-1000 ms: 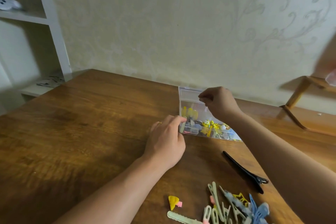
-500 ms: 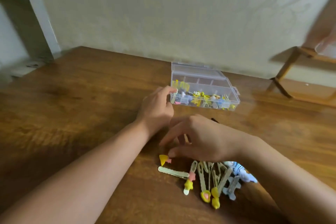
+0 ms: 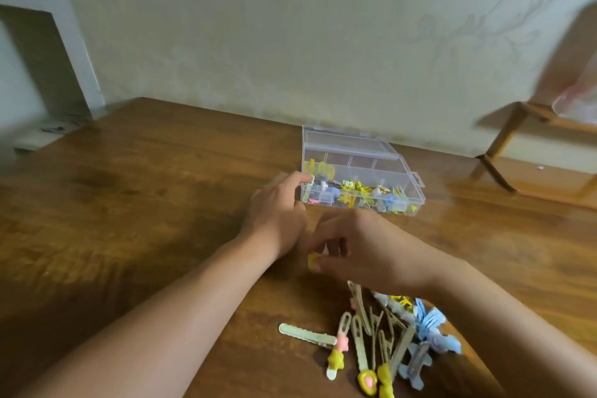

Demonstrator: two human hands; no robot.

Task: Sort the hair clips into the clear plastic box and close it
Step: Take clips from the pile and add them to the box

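The clear plastic box [image 3: 381, 157] stands open on the wooden table [image 3: 129, 191], with several small clips in its front compartments. My left hand [image 3: 277, 210] holds the box's near left corner with thumb and fingers. Just in front of the box my right hand [image 3: 361, 249] pinches a small yellow clip [image 3: 312, 261] a little above the table. A pile of loose hair clips [image 3: 381, 342] lies nearer to me: beige, yellow, pink and blue ones, with a pale green clip [image 3: 307, 334] at its left.
A patterned wall runs behind the table. A white shelf unit [image 3: 48, 42] stands at the far left. A wooden stand [image 3: 529, 126] is at the right beyond the table's edge.
My right hand left the box's lid, came down to the pile, and now has the yellow clip lifted off the table. The left hand stayed on the box's corner.
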